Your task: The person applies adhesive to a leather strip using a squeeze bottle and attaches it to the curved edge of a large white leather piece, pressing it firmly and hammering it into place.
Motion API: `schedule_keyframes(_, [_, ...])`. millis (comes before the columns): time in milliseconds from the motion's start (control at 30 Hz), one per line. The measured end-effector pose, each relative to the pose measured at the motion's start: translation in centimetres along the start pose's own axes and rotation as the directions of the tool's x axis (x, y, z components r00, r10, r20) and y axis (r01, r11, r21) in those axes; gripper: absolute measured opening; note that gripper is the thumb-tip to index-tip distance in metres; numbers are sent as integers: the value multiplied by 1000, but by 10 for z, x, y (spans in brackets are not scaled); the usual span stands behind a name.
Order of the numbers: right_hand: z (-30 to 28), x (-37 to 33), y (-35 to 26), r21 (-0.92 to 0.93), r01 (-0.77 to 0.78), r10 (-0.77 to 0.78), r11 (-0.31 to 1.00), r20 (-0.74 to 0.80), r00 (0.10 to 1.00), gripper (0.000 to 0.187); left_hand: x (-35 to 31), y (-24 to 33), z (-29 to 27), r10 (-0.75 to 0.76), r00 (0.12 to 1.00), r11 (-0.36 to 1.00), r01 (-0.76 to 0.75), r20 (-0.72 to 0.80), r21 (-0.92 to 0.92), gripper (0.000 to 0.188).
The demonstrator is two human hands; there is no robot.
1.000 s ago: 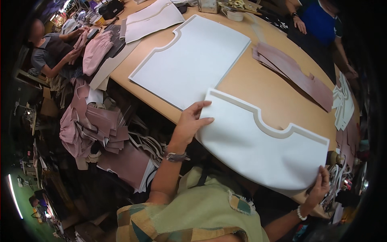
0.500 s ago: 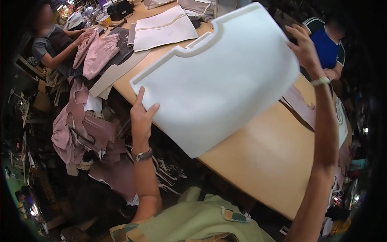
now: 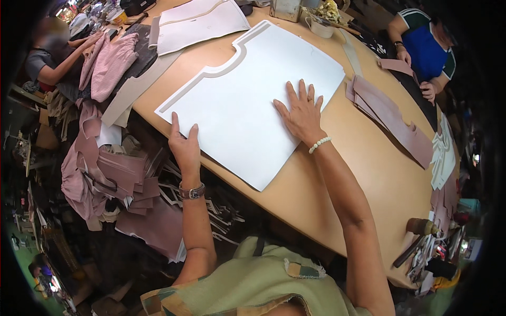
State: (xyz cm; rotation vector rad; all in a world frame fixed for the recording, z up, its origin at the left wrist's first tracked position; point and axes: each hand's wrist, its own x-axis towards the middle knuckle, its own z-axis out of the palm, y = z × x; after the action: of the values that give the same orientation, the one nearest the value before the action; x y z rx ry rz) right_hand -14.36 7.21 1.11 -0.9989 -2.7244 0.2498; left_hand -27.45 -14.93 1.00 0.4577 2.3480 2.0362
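A large white sheet panel lies on the table, with a grey strip along its far edge that bends round a curved notch. My left hand holds the panel's near-left edge beside a corner. Its thumb and forefinger rest on top, spread from each other, while the other fingers are mostly hidden. Flat on the panel's right part lies my right hand, fingers spread, holding nothing.
The wooden table carries dusty-pink cut pieces at right and a pale panel at the back. Pink material is heaped at left. Co-workers sit at far left and far right. A bottle stands near the right corner.
The white panel has come down from the air onto the table. My right hand has left its far-right edge and moved left and down onto its surface; my left hand stays at the near-left edge.
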Motion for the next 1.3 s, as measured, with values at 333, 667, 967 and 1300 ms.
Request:
schedule_keyframes(333, [7, 26, 9, -24, 31, -31, 999, 0, 1000, 68, 18, -14, -3, 81, 997, 965, -74, -16, 250, 49])
schedule_keyframes(667, [15, 27, 10, -33, 36, -39, 999, -83, 996, 67, 21, -19, -12, 225, 972, 906, -185, -64, 380, 51])
schedule_keyframes(967, [-4, -44, 35, 192, 139, -65, 972, -349, 935, 55, 33, -22, -12, 255, 963, 866, -189, -83, 462, 37])
schedule_keyframes(1300, [-37, -209, 54, 2, -79, 79, 997, -34, 996, 64, -3, -110, -142, 55, 995, 902, -12, -88, 432, 23])
